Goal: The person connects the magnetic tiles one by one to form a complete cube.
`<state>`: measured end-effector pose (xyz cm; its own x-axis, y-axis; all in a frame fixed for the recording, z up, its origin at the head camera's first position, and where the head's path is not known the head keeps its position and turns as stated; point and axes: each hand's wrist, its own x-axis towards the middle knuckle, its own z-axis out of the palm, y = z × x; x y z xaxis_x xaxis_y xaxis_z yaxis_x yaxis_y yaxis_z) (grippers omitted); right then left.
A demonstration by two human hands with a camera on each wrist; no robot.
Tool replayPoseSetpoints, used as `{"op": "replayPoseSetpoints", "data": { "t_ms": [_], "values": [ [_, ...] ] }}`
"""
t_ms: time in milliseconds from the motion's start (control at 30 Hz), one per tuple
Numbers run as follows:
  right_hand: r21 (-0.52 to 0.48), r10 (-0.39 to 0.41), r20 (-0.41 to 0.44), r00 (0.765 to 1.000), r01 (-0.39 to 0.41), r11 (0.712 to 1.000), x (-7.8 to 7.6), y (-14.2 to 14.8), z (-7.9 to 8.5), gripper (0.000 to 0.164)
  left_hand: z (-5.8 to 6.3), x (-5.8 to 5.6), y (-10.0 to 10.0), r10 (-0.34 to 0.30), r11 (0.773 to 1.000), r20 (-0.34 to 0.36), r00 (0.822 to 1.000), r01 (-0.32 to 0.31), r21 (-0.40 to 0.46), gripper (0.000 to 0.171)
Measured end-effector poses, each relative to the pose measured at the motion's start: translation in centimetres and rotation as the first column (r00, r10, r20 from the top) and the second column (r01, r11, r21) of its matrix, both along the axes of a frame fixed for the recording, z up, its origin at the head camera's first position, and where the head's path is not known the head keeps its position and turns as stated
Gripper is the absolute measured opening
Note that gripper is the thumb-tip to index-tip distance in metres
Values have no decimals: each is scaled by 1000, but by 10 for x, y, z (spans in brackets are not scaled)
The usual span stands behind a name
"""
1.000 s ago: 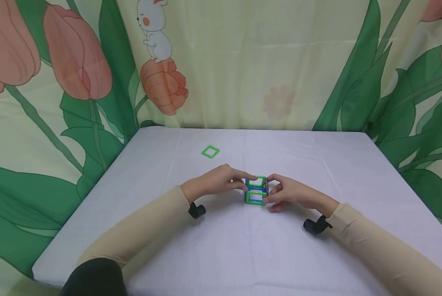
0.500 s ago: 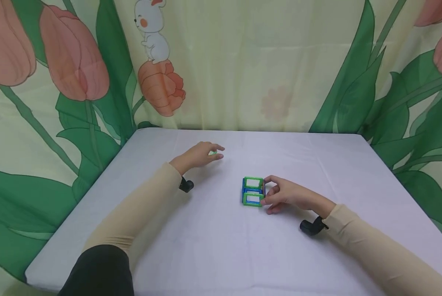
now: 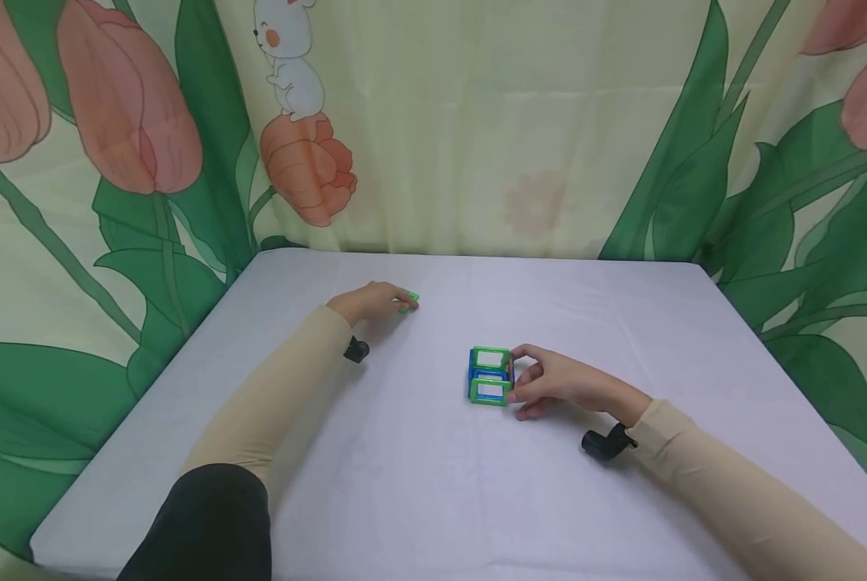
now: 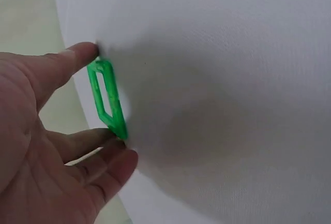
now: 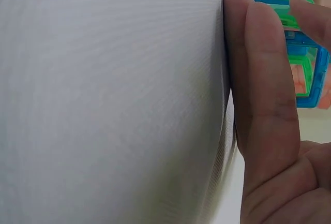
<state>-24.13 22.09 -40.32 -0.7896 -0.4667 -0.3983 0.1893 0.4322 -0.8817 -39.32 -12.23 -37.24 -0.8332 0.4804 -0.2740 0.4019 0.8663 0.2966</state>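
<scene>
At the far left of the tabletop, my left hand (image 3: 371, 303) pinches a green magnetic tile (image 4: 115, 102). The left wrist view has the thumb at one end of this open-framed tile and fingertips at the other, with the tile tilted up against the white cloth. Right of centre stands a small block built of green and blue magnetic tiles (image 3: 490, 374). My right hand (image 3: 564, 383) holds its right side, index finger at the far corner and thumb at the near one. In the right wrist view, fingers (image 5: 271, 69) partly cover the block (image 5: 321, 66).
A white cloth (image 3: 404, 484) covers the table, with some light creases. Behind it hangs a curtain (image 3: 440, 137) printed with tulips and a rabbit. Each wrist carries a small black camera (image 3: 606, 443).
My left hand has left the block and moved to the far left, where it has taken hold of the loose green magnetic tile. My right hand has stayed at the block.
</scene>
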Motion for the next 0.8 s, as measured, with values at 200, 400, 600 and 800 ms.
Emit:
{"op": "replayPoseSetpoints", "data": {
  "t_ms": [200, 400, 600, 800],
  "values": [
    [-5, -7, 1, 1000, 7, 1000, -2, 0, -1, 83, -5, -3, 1, -11, 999, -39, 999, 9, -42, 36],
    [-14, -19, 9, 1000, 19, 1000, -3, 0, -3, 83, -10, -5, 4, -17, 998, -63, 998, 13, -56, 35],
    [-11, -21, 8, 1000, 21, 1000, -3, 0, -2, 83, -8, -1, 6, -7, 998, -80, 997, 3, -57, 35],
    [-15, -19, 7, 1000, 19, 1000, -2, 1, -2, 83, -9, 4, 9, -1, 1000, -94, 996, -2, -26, 37]
  ]
}}
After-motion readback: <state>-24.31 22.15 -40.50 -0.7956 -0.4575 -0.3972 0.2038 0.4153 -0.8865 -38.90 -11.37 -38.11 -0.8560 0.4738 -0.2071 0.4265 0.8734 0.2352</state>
